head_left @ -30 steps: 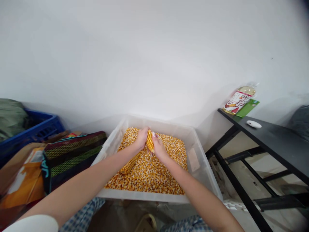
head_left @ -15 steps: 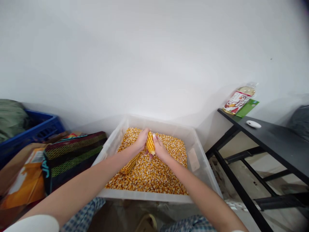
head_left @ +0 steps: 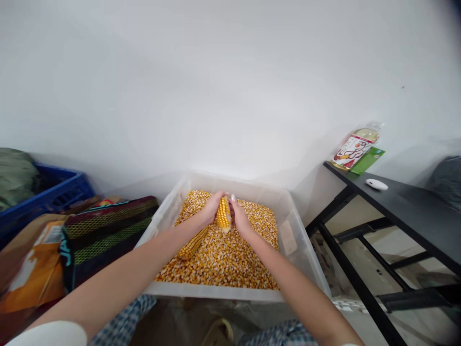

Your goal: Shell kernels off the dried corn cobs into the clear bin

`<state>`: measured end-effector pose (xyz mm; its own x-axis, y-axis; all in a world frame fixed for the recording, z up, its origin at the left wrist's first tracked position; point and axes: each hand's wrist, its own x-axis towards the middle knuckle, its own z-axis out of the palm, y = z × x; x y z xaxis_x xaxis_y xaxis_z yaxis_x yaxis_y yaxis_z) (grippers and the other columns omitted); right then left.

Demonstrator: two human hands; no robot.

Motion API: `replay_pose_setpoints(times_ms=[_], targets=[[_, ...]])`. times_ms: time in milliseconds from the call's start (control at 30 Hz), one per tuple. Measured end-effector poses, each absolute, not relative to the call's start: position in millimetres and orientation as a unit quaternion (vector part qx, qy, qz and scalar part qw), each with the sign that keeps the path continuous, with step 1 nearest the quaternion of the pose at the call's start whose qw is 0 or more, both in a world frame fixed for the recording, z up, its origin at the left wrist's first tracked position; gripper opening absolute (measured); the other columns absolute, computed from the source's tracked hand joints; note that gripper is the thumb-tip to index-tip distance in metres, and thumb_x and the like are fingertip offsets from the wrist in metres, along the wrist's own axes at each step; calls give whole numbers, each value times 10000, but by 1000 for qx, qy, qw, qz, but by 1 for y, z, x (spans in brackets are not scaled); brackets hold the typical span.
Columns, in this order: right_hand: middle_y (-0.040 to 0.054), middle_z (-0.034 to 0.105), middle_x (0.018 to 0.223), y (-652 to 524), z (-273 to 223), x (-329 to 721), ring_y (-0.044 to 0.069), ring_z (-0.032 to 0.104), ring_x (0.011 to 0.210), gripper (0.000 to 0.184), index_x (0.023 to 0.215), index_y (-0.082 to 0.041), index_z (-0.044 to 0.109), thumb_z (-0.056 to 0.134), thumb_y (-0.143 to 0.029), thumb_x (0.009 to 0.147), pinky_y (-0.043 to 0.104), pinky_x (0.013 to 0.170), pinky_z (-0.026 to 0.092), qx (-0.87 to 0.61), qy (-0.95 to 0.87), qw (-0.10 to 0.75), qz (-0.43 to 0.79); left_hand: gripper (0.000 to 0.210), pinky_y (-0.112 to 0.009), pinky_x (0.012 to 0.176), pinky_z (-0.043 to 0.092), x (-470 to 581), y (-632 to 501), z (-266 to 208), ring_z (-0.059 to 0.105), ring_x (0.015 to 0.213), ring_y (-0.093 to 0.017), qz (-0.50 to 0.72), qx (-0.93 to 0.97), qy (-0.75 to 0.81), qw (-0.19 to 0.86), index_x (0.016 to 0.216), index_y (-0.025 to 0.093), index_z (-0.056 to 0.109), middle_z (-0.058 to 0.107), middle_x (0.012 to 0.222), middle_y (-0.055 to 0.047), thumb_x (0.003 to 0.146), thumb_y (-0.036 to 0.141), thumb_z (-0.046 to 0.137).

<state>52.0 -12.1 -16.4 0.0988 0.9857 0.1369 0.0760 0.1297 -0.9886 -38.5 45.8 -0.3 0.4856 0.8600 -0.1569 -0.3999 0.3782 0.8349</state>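
Between my two hands is a yellow corn cob, its pale end pointing down toward me. My left hand wraps round its left side. From the other side my right hand closes on it, thumb near the top; the fingers behind the cob are partly hidden. Both hands are just above loose corn kernels that fill the bottom of a whitish plastic bin. A second corn cob lies on the kernels, partly covered by my left forearm.
At the left are a blue crate, a dark mesh-striped bag and an orange-printed cardboard box. A black table at the right carries a bottle, a green packet and a white oval object. A white wall rises behind.
The cob has turned slightly more upright in my hands. My right hand has shifted a little to the right, its thumb moving up toward the cob's top.
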Motion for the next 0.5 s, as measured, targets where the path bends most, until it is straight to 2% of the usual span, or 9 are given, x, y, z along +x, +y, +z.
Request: replay_pose_setpoints(times_ms=[100,200,300,400,500], targets=[[53,664,832,-14,-13,52,178,601,796,556,876,-186,656,347,-642,804,301,765,453,-535,-575,511,349,214,-289,592,468,-37,43,-2,592,563,-192,411,455,272,742,590,161,580,590,495,-34,681,332,489],[59,655,842,-20,-10,52,178,588,818,560,844,-184,659,285,-601,849,292,782,433,-552,-596,509,284,231,-276,630,450,-38,39,-1,577,584,-178,462,534,266,656,541,173,549,589,509,-24,706,318,479],[52,635,770,-24,-7,53,175,579,771,557,808,-193,643,229,-558,883,288,744,431,-539,-621,505,260,245,-259,642,426,-41,36,3,546,584,-160,494,573,288,587,512,181,512,575,521,-14,722,304,484],[45,599,682,-25,-6,55,183,571,747,565,711,-201,616,204,-543,893,302,749,427,-533,-644,493,244,257,-253,614,401,-42,32,7,508,565,-150,501,594,293,557,510,181,493,539,512,-5,736,301,473],[44,587,670,-24,-8,56,194,571,775,570,701,-205,603,194,-556,888,307,768,426,-527,-648,493,244,273,-244,586,370,-43,30,8,466,548,-138,515,606,296,530,503,178,477,486,494,10,747,298,461]])
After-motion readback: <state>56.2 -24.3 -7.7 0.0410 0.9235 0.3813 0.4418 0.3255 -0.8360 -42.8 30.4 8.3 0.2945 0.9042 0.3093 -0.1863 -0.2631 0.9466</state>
